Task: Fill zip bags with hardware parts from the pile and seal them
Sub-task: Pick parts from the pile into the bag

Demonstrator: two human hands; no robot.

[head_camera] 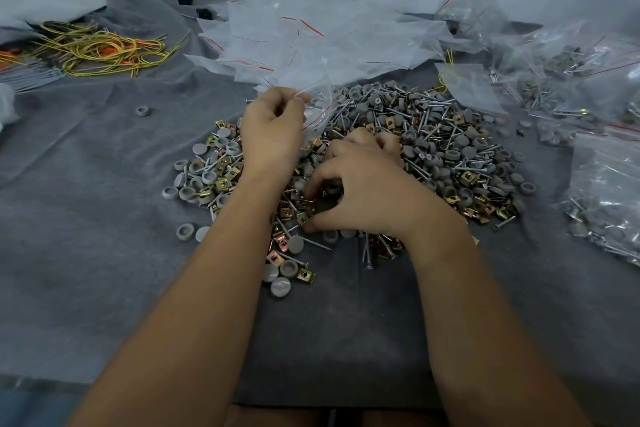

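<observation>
Gripping zip bag (317, 99), left hand (272, 130); right hand (363, 191) clawed in pile (433, 149).

Both bare forearms are reaching forward, nearly parallel. The left hand (273, 128) is sitting farther out, knuckles up, fingers curling tight in a pinch. The right hand (360, 191) is hovering nearer, palm down, fingers clawing downward.

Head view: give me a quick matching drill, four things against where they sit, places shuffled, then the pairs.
Things:
1. Yellow cords
2. Filled bags
3. Empty bags
4. Lone cap

Places:
A. far centre, behind the pile
B. right edge
C. far left
D. alone on the cloth, left of the pile

Pairs: 1-C, 2-B, 3-A, 4-D
</observation>
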